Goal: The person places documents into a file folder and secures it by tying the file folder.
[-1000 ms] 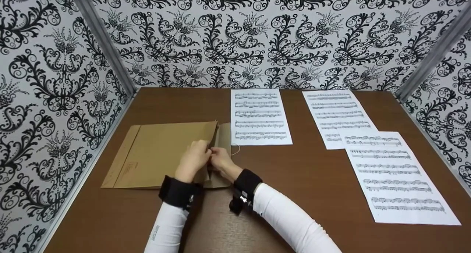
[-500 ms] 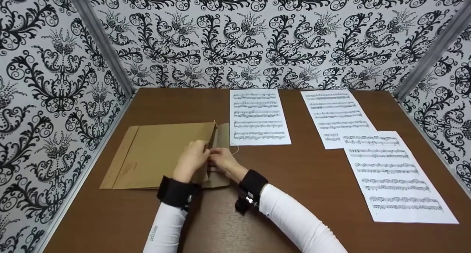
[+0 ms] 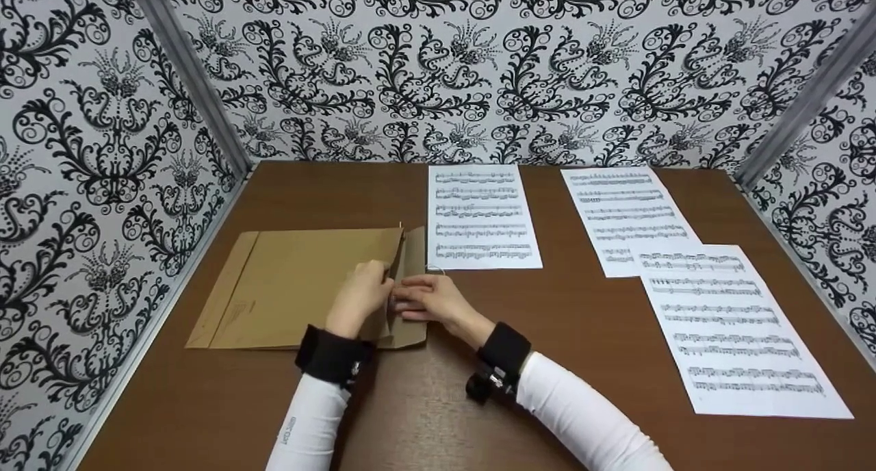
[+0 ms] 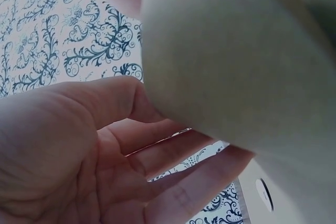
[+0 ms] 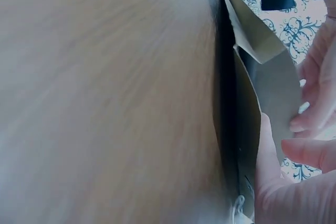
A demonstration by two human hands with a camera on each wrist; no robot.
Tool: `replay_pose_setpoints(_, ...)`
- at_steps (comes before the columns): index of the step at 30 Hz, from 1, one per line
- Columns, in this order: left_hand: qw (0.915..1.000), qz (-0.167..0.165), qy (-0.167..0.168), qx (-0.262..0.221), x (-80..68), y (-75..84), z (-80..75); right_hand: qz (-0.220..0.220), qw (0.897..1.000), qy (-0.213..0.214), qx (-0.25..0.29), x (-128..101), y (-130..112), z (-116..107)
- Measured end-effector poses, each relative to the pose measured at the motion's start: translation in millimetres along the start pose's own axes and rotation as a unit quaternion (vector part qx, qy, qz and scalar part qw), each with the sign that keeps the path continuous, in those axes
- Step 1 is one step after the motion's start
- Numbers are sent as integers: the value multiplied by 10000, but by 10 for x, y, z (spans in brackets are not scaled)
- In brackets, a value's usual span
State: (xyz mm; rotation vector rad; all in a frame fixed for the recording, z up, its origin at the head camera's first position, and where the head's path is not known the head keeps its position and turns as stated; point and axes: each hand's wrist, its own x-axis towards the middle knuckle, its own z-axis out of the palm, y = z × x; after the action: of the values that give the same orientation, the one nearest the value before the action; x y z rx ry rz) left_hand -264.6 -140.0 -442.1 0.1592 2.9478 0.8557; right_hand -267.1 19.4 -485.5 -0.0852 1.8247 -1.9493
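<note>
A brown paper envelope (image 3: 301,286) lies flat on the brown table (image 3: 561,320), its mouth and flap (image 3: 415,252) turned to the right. My left hand (image 3: 361,294) grips the upper sheet at the mouth and holds it lifted; in the left wrist view the paper (image 4: 231,66) lies over my curled fingers (image 4: 173,156). Just to the right, my right hand (image 3: 430,297) rests on the flap with its fingers stretched towards the left hand. The right wrist view shows the flap (image 5: 273,82) beside these fingers (image 5: 310,114). A thin white string (image 3: 436,271) loops off the flap.
Three sheets of printed music lie on the table: one (image 3: 482,214) right beside the flap, one (image 3: 626,211) at the back right, one (image 3: 736,327) at the near right overlapping it. Patterned walls close in the table on three sides.
My right wrist has swung out to the right and its fingers have flattened onto the flap. The left hand has stayed at the envelope's mouth.
</note>
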Motion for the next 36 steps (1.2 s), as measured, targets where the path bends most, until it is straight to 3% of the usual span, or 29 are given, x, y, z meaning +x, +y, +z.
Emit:
replay_pose_setpoints(13,9993,151,157,298,6,18,89,-172,9995,-262,-17,-231,-84,-235)
replay_pose_setpoints(25,9947,461,495,771,-22,44,197,-209,9995,-224,-88,-378,-144,-424)
replay_pose_setpoints(36,9949,414,84,919,-48,89,210,-407,9975,-9,-577,-508,-178,-739)
